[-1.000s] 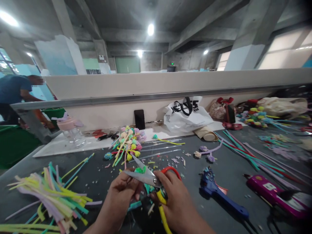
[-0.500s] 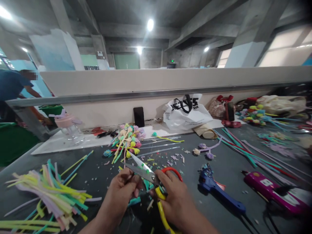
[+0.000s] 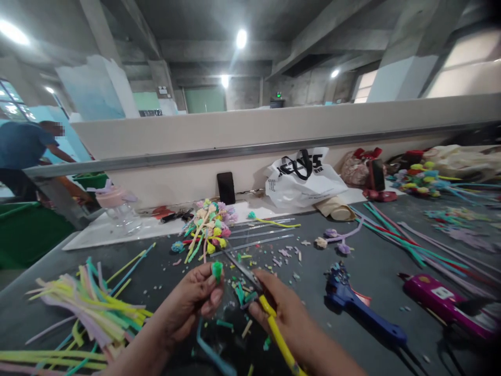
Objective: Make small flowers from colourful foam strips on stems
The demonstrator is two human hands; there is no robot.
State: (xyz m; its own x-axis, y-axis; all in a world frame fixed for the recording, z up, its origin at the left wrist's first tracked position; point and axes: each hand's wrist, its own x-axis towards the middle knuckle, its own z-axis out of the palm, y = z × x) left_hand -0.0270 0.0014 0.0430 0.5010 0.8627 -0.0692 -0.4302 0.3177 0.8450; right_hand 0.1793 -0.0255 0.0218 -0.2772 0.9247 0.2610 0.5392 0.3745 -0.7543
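Observation:
My left hand [image 3: 198, 295] is closed, pinching a small green fuzzy chenille-stem tuft [image 3: 217, 270] that pokes up above the fingertips. A light-blue chenille stem [image 3: 211, 352] trails below that hand; whether it joins the green tuft is hidden. In my right hand [image 3: 282, 308] is a pair of scissors [image 3: 276, 329] with yellow grips, its blades pointing up and left, apart from the tuft. Green and pale clippings [image 3: 240, 292] lie between the hands. Just beyond them is a bunch of small chenille flowers [image 3: 209, 224].
Cut chenille stems [image 3: 97, 308] pile up at left. To the right lie a blue glue gun [image 3: 364, 313], a magenta tool [image 3: 442, 297] and long stems [image 3: 415, 240]. Along the back stand a clear bottle [image 3: 121, 211], a phone [image 3: 226, 188] and a white bag [image 3: 305, 180].
The scissor blades have moved away from my left hand, toward the right. The green tuft now shows upright in my left fingers. The view has shifted slightly left.

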